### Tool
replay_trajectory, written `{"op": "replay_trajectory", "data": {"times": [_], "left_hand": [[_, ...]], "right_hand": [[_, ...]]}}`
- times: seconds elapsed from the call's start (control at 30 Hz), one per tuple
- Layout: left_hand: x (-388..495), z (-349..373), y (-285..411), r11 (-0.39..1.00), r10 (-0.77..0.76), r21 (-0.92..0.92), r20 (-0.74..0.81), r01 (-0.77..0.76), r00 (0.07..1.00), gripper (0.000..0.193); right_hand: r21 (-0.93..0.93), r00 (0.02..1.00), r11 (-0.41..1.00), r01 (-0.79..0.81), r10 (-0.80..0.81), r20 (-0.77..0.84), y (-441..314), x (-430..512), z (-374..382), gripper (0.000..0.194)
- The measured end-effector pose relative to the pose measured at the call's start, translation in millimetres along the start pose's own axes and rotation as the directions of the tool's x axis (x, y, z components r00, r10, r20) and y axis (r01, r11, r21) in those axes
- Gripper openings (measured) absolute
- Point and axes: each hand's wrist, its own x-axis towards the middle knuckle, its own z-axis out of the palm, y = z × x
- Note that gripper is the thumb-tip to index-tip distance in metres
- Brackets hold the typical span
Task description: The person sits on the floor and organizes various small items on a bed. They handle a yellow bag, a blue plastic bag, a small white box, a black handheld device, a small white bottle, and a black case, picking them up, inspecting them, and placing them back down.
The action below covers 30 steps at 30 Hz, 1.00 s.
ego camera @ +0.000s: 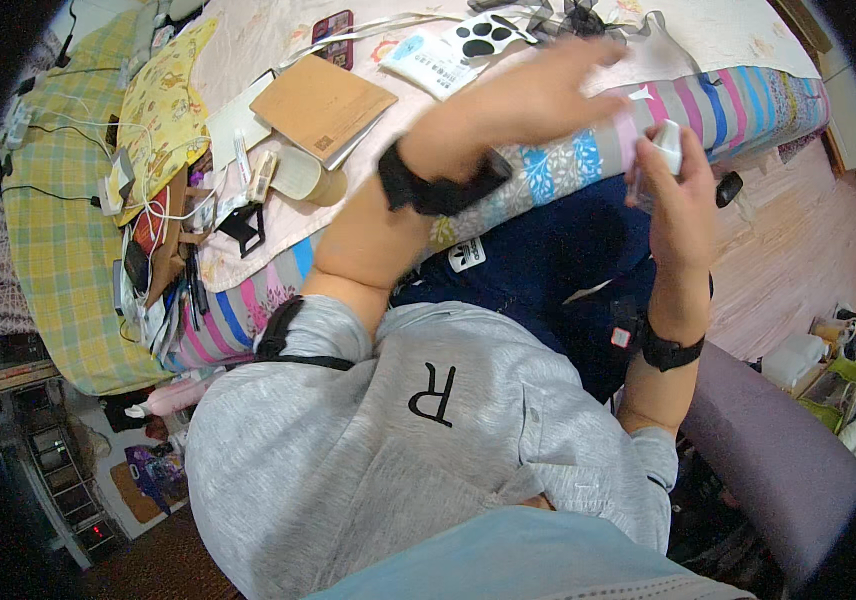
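My left hand (pixel 540 94) reaches across above the bed edge, blurred, with its fingers spread and nothing visible in it. A small bottle with a white top (pixel 668 146) is held upright in my right hand (pixel 679 184), over the striped bedding at the right; its clear lower part is mostly behind the fingers. Beyond my left hand lie a white packet with blue print (pixel 432 64), a black-and-white paw-patterned item (pixel 488 36) and sheer black fabric (pixel 585 19). Black straps circle both of my forearms.
A brown-covered notebook (pixel 323 101), a translucent cup (pixel 300 176) lying on its side and a phone in a red case (pixel 333 41) rest on the bed. White cables (pixel 150 187) tangle at the left. A purple padded surface (pixel 765 450) stands at the lower right.
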Motion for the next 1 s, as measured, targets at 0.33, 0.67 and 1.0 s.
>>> {"op": "replay_trajectory", "data": {"times": [0.33,0.67,1.0], "left_hand": [[-70,-86,-131,0.578,-0.594,0.492,-0.293,0.651,0.749,0.060],[-90,-70,-145,0.431,-0.597,0.634,-0.333,0.642,0.730,0.079],[-85,-70,-77,0.830,-0.454,-0.151,0.376,0.537,0.808,0.036]], "right_hand": [[-0.577,0.954,0.788,0.216,-0.044,0.297,45,2,92,0.037],[-0.646,0.955,0.726,0.234,-0.046,0.294,70,-5,135,0.044],[0.026,0.991,0.995,-0.100,0.097,0.089,73,5,86,0.021]]}}
